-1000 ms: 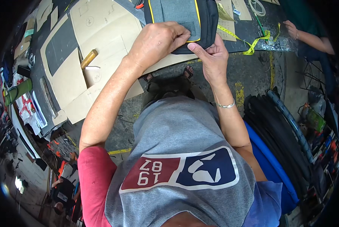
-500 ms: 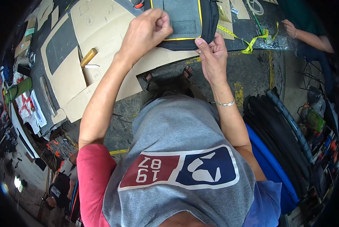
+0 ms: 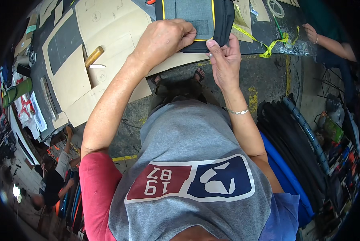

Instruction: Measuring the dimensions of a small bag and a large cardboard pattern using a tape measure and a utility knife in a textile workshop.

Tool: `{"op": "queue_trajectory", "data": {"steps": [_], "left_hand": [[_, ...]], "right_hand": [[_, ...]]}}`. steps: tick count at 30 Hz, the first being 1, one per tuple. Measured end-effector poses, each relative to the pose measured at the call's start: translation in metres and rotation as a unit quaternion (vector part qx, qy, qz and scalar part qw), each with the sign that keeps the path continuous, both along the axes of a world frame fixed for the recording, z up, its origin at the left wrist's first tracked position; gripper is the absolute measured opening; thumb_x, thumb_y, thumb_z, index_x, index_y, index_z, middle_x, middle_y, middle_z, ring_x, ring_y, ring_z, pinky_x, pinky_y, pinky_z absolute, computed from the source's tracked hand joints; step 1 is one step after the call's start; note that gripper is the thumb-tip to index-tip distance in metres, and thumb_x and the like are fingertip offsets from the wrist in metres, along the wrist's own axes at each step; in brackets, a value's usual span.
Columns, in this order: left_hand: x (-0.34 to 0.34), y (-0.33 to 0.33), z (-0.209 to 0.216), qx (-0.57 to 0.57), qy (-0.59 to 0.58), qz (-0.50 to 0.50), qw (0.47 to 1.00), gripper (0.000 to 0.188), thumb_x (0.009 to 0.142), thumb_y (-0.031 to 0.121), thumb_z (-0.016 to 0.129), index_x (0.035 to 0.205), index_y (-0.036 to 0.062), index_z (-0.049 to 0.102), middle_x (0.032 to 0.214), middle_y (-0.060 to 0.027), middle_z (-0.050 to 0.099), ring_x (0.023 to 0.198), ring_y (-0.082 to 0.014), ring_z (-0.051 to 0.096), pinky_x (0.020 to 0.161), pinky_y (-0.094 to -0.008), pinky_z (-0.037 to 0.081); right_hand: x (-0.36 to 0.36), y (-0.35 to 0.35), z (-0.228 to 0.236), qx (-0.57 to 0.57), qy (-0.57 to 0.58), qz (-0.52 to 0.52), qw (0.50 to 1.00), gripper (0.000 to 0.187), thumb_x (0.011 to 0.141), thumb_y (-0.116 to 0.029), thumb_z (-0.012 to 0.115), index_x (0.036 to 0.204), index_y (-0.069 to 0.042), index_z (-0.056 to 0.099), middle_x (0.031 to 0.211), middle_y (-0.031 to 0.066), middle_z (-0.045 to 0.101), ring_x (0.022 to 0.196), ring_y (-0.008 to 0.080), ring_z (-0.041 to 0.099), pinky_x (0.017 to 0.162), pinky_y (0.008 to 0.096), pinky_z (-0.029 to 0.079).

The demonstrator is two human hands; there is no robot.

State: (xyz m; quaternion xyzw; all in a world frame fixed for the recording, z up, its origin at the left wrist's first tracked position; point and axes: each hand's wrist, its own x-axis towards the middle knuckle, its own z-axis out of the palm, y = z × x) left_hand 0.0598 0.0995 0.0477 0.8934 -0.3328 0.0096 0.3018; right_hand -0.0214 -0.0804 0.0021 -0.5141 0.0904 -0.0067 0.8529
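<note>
A small black fabric bag point(image 3: 225, 22) with a grey front panel point(image 3: 188, 11) and yellow piping lies at the table's near edge. On its panel is a darker rectangular patch point(image 3: 201, 27). My left hand point(image 3: 162, 42) rests over the bag's near left part, thumb and fingers pinched together by the patch's lower left corner. Whatever is between those fingertips is hidden. My right hand point(image 3: 226, 60) grips the bag's near right corner, thumb on top and fingers curled behind.
Brown card patterns point(image 3: 107, 30) cover the table, with a wooden-handled tool point(image 3: 93, 56) on them. A yellow tape measure point(image 3: 273, 47) lies right of the bag. A co-worker's hand point(image 3: 311, 34) is at the far right. Black rolls point(image 3: 286, 136) stand at my right.
My left hand has moved right and nearer, from the panel's left edge to the patch's corner. The right hand keeps its grip. At lower left, another person has shifted, an arm now raised.
</note>
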Motion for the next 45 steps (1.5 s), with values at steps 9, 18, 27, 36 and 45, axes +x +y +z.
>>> {"op": "queue_trajectory", "data": {"steps": [9, 18, 27, 36, 45], "left_hand": [[0.018, -0.010, -0.002, 0.097, -0.064, -0.094, 0.989, 0.015, 0.084, 0.019, 0.069, 0.087, 0.0044, 0.065, 0.082, -0.0114, 0.067, 0.079, -0.0315, 0.069, 0.069, -0.0413, 0.057], [0.006, 0.004, -0.004, -0.079, 0.035, 0.074, 0.994, 0.017, 0.091, 0.015, 0.056, 0.082, 0.0007, 0.058, 0.083, -0.0175, 0.063, 0.078, -0.0371, 0.063, 0.072, -0.0455, 0.050], [-0.009, -0.008, -0.010, -0.079, 0.003, 0.041, 0.996, 0.020, 0.094, 0.022, 0.063, 0.095, 0.0045, 0.073, 0.091, -0.0128, 0.071, 0.082, -0.0329, 0.069, 0.072, -0.0396, 0.056], [0.000, -0.015, -0.012, -0.004, -0.038, 0.015, 0.999, 0.012, 0.084, 0.020, 0.070, 0.087, 0.0081, 0.068, 0.081, -0.0063, 0.069, 0.075, -0.0282, 0.069, 0.067, -0.0371, 0.057], [-0.004, -0.026, -0.015, -0.089, -0.017, 0.043, 0.995, 0.016, 0.088, 0.023, 0.071, 0.095, 0.0080, 0.073, 0.087, -0.0069, 0.072, 0.072, -0.0251, 0.070, 0.066, -0.0338, 0.056]], "right_hand": [[0.002, 0.002, 0.001, -0.075, 0.007, -0.003, 0.997, 0.038, 0.093, -0.005, 0.071, 0.124, -0.004, 0.050, 0.094, 0.0039, 0.068, 0.071, 0.0032, 0.056, 0.061, 0.0178, 0.044], [0.001, -0.011, -0.005, -0.005, 0.000, -0.045, 0.999, 0.033, 0.094, 0.000, 0.066, 0.123, -0.006, 0.050, 0.102, 0.0032, 0.068, 0.087, 0.0065, 0.061, 0.074, 0.0233, 0.050], [0.001, -0.006, -0.002, 0.029, 0.001, -0.045, 0.999, 0.034, 0.094, 0.000, 0.067, 0.123, -0.005, 0.050, 0.105, 0.0035, 0.067, 0.091, 0.0082, 0.062, 0.080, 0.0258, 0.052], [0.000, -0.001, -0.002, 0.028, -0.013, -0.040, 0.999, 0.033, 0.094, 0.002, 0.065, 0.123, -0.005, 0.051, 0.110, 0.0045, 0.066, 0.099, 0.0102, 0.062, 0.086, 0.0271, 0.052], [-0.002, -0.002, 0.001, 0.072, -0.002, -0.051, 0.996, 0.036, 0.093, 0.004, 0.064, 0.124, -0.005, 0.050, 0.115, 0.0054, 0.064, 0.101, 0.0108, 0.062, 0.087, 0.0275, 0.051]]}}
